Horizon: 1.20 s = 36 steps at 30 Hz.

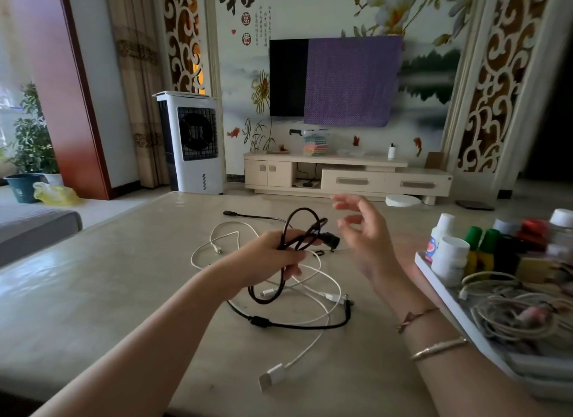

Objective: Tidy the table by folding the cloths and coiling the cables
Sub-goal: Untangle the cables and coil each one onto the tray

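From the head camera we see our left hand, its grip clamped on a looped black cable above the counter. Our right hand hovers beside it, fingers apart. White cables lie tangled beneath.

The wall mural bears a large black 和 above red seals 富 and 貴.

table: polished stone-like top, glossy | black cable: smooth rubbery sheath, slight sheen | white cable: smooth glossy plastic | tray: white plastic | bottles: matt white plastic | bangle: shiny metal
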Each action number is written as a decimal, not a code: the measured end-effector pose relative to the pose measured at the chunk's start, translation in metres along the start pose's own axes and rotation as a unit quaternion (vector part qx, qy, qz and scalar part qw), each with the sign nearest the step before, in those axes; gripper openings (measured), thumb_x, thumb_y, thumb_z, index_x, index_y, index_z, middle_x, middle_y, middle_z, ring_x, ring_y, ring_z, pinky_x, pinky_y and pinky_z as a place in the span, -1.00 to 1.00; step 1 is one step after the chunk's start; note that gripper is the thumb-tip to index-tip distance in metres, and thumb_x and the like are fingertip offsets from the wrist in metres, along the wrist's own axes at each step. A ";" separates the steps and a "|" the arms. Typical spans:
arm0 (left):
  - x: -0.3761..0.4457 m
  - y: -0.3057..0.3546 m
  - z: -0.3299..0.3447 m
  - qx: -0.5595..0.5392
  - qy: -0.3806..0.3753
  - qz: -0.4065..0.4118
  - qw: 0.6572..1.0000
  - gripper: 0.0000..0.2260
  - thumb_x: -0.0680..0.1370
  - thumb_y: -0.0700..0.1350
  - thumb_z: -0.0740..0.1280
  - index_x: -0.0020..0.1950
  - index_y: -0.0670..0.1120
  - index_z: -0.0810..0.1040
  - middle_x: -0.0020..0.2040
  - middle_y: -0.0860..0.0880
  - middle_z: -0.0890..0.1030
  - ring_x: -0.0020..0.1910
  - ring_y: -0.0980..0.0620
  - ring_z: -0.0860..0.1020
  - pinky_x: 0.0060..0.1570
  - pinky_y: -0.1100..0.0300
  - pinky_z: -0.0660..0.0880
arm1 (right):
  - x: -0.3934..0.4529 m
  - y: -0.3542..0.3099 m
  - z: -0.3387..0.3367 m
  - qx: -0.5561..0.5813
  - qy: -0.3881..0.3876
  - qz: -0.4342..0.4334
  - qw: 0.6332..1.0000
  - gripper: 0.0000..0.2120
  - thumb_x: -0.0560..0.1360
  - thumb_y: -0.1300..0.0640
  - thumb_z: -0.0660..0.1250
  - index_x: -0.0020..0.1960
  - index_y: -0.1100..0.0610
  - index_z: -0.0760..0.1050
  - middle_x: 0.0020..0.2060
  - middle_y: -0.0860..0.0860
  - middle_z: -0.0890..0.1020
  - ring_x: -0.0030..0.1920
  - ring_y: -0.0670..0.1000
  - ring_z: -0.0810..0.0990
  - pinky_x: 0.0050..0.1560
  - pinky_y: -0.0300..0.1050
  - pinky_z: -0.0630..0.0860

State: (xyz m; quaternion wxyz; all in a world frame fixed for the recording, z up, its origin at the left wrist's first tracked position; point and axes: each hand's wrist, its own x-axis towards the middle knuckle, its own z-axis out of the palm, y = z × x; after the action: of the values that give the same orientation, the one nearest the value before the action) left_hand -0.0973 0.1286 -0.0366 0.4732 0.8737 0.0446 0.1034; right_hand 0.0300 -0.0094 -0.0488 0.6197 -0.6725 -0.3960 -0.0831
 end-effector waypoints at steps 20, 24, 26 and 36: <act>-0.006 0.008 -0.026 -0.285 0.073 0.051 0.954 -0.71 0.63 -0.23 0.18 0.26 0.03 0.55 -0.40 0.04 0.29 -0.46 0.11 0.28 -0.36 0.25 0.48 | 0.006 0.007 -0.011 0.121 -0.061 0.067 0.989 -0.90 0.54 0.26 0.32 0.03 0.19 0.58 -0.17 0.06 0.72 -0.12 0.01 0.71 -0.17 -0.25 0.61; 0.003 0.004 -0.010 -0.240 0.152 0.046 0.958 -0.76 0.64 -0.22 0.17 0.22 0.00 0.53 -0.30 0.01 0.44 -0.45 0.13 0.37 -0.33 0.25 0.48 | -0.001 -0.002 0.005 0.136 -0.074 0.038 0.987 -0.89 0.49 0.24 0.38 0.00 0.12 0.61 -0.25 0.05 0.72 -0.24 -0.01 0.69 -0.24 -0.29 0.55; 0.007 0.005 -0.001 -0.214 0.183 0.049 0.958 -0.77 0.63 -0.22 0.20 0.23 0.00 0.51 -0.18 -0.02 0.52 -0.43 0.13 0.42 -0.30 0.22 0.50 | -0.006 -0.005 0.016 0.130 -0.092 0.013 0.987 -0.90 0.45 0.22 0.41 -0.04 0.13 0.63 -0.28 0.05 0.71 -0.28 -0.04 0.68 -0.23 -0.29 0.54; 0.006 0.008 0.015 -0.177 0.226 0.059 0.956 -0.88 0.51 -0.09 0.42 0.01 -0.08 0.63 -0.20 0.08 0.66 -0.31 0.20 0.56 -0.27 0.31 0.46 | -0.015 -0.007 0.028 0.093 -0.137 -0.009 0.986 -0.93 0.48 0.15 0.42 -0.13 0.11 0.68 -0.37 0.07 0.68 -0.35 -0.05 0.63 -0.23 -0.17 0.54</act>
State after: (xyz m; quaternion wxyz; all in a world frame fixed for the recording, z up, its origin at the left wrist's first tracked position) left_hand -0.0883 0.1126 -0.0372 0.5909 0.7308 0.0797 0.3324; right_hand 0.0048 0.0086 -0.0590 0.6186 -0.6131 -0.4896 0.0418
